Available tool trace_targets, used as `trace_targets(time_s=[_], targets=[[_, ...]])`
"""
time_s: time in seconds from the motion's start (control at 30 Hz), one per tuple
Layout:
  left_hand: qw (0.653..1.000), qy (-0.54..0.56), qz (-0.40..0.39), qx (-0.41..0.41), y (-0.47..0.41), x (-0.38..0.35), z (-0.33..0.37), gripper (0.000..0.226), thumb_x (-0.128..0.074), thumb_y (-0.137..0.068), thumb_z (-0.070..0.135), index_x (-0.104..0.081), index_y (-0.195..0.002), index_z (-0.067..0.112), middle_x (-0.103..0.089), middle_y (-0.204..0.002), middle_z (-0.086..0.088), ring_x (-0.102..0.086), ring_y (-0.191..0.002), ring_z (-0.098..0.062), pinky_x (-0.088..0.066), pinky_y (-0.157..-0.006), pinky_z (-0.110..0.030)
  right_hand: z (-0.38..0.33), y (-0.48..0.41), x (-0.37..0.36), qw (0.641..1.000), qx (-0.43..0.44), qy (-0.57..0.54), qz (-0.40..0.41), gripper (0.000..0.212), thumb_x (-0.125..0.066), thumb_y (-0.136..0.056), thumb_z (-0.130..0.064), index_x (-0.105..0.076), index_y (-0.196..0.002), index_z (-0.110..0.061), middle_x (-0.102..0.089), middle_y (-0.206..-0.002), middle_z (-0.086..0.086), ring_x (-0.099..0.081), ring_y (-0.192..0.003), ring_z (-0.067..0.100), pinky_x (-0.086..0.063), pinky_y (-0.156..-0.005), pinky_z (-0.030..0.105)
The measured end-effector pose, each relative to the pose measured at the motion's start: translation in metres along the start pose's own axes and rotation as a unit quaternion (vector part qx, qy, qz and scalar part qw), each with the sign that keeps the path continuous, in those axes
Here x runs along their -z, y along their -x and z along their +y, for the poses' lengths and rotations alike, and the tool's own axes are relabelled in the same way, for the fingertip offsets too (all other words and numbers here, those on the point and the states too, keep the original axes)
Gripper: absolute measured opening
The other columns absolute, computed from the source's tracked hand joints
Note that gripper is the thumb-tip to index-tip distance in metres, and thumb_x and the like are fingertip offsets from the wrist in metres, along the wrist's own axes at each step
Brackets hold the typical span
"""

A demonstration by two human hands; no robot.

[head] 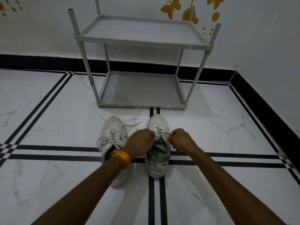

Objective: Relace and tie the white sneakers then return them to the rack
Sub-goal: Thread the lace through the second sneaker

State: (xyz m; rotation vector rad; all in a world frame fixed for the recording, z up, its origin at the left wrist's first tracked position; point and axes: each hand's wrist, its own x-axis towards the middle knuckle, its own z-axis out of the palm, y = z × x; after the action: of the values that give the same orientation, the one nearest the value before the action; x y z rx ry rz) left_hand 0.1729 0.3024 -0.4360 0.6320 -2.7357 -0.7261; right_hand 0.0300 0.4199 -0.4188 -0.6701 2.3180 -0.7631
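White right sneaker (pixel 158 143) sits on the floor (pixel 48 119) just before the rack (pixel 142 44), toe toward it. Left hand (pixel 139 142) and right hand (pixel 179 138) each pinch a lace end (pixel 159 133) over its tongue, apparently to tie. Left sneaker (pixel 112 137), beside it, has loose laces.

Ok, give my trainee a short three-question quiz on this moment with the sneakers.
1. True or false: both hands are working the laces of the right sneaker.
2. Which wrist wears the orange band? A) left B) right C) neither
3. Fill in: the left sneaker's laces lie ____ on the floor.

Key:
1. True; the left hand and right hand both pinch its laces.
2. A
3. Loose, untied. The grey rack behind holds no shoes.
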Motion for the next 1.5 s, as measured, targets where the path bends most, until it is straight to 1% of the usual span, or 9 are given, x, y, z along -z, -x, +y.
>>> trace_targets(time_s=[0.13, 0.3, 0.37, 0.57, 0.67, 1.07, 1.27, 1.37, 1.5], targets=[[0.990, 0.112, -0.012, 0.084, -0.008, -0.011, 0.006, 0.021, -0.056, -0.090, 0.022, -0.055, -0.071, 0.011, -0.055, -0.069, -0.003, -0.051, -0.067, -0.018, -0.037, -0.060, -0.029, 0.000, 0.004, -0.005, 0.990, -0.053, -0.127, 0.003, 0.019, -0.068, -0.082, -0.011, -0.055, -0.067, -0.009, -0.054, -0.070, 0.006, -0.047, -0.060, 0.018, -0.039, -0.051, 0.028], [0.879, 0.372, 0.050, 0.293, -0.008, -0.016, 0.013, 0.034, -0.072, -0.070, 0.003, -0.046, -0.051, 0.013, -0.044, -0.050, -0.001, -0.044, -0.052, -0.016, -0.038, -0.049, -0.024, 0.009, 0.012, -0.006, 0.963, -0.089, -0.249, 0.053, 0.053, -0.088, -0.060, -0.005, -0.039, -0.042, -0.015, -0.039, -0.044, -0.001, -0.035, -0.046, 0.018, -0.030, -0.046, 0.029], [0.870, 0.378, 0.065, 0.309, -0.009, -0.019, 0.011, 0.039, -0.080, -0.061, 0.003, -0.044, -0.051, 0.015, -0.046, -0.053, -0.005, -0.046, -0.055, -0.018, -0.043, -0.051, -0.027, 0.006, 0.014, -0.009, 0.968, -0.085, -0.222, 0.082, 0.054, -0.089, -0.060, -0.009, -0.039, -0.043, -0.016, -0.040, -0.044, -0.001, -0.036, -0.045, 0.016, -0.030, -0.047, 0.026], [0.895, 0.312, 0.110, 0.300, -0.006, -0.020, 0.010, 0.039, -0.089, -0.050, 0.014, -0.050, -0.050, 0.013, -0.056, -0.054, -0.009, -0.052, -0.054, -0.019, -0.053, -0.052, -0.038, -0.001, 0.016, -0.018, 0.977, -0.062, -0.151, 0.138, 0.048, -0.087, -0.062, -0.011, -0.042, -0.045, -0.015, -0.045, -0.047, -0.001, -0.042, -0.045, 0.012, -0.035, -0.045, 0.022], [0.897, 0.311, 0.121, 0.290, -0.001, -0.019, 0.016, 0.046, -0.089, -0.053, 0.010, -0.044, -0.046, 0.017, -0.049, -0.050, 0.000, -0.044, -0.050, -0.014, -0.041, -0.047, -0.027, -0.004, 0.014, -0.022, 0.980, -0.065, -0.121, 0.141, 0.040, -0.085, -0.058, -0.012, -0.047, -0.046, -0.015, -0.050, -0.049, 0.001, -0.050, -0.051, 0.017, -0.047, -0.053, 0.027], [0.902, 0.284, 0.138, 0.293, 0.007, -0.027, 0.022, 0.050, -0.086, -0.054, 0.005, -0.040, -0.043, 0.020, -0.042, -0.044, 0.005, -0.038, -0.044, -0.010, -0.031, -0.045, -0.019, 0.004, 0.014, -0.038, 0.990, -0.041, -0.016, 0.136, 0.026, -0.083, -0.062, -0.019, -0.059, -0.055, -0.013, -0.062, -0.062, 0.003, -0.063, -0.064, 0.020, -0.047, -0.053, 0.024], [0.985, 0.070, 0.134, 0.084, 0.005, 0.004, 0.018, 0.028, -0.064, -0.074, 0.011, -0.041, -0.059, 0.019, -0.044, -0.055, 0.006, -0.043, -0.054, -0.012, -0.039, -0.052, -0.029, 0.002, 0.019, 0.007, 0.997, -0.008, -0.020, 0.068, 0.034, -0.080, -0.070, -0.031, -0.059, -0.051, -0.010, -0.059, -0.052, 0.006, -0.053, -0.048, 0.018, -0.040, -0.049, 0.024], [0.985, -0.012, 0.167, 0.047, -0.006, 0.040, 0.019, 0.016, -0.058, -0.073, 0.009, -0.049, -0.063, 0.016, -0.053, -0.060, 0.001, -0.051, -0.059, -0.020, -0.046, -0.053, -0.036, -0.022, 0.025, 0.051, 1.000, -0.003, 0.026, 0.004, 0.038, -0.077, -0.076, -0.027, -0.054, -0.050, -0.011, -0.049, -0.051, 0.002, -0.041, -0.046, 0.014, -0.032, -0.042, 0.021], [0.969, -0.046, 0.242, 0.020, -0.027, 0.088, 0.037, 0.029, -0.064, -0.078, 0.019, -0.044, -0.058, 0.014, -0.048, -0.052, -0.001, -0.051, -0.053, -0.022, -0.046, -0.050, -0.037, -0.066, 0.033, 0.097, 0.994, 0.090, 0.052, 0.034, 0.034, -0.075, -0.080, -0.034, -0.064, -0.074, -0.003, -0.054, -0.068, 0.011, -0.048, -0.060, 0.020, -0.041, -0.053, 0.027]])
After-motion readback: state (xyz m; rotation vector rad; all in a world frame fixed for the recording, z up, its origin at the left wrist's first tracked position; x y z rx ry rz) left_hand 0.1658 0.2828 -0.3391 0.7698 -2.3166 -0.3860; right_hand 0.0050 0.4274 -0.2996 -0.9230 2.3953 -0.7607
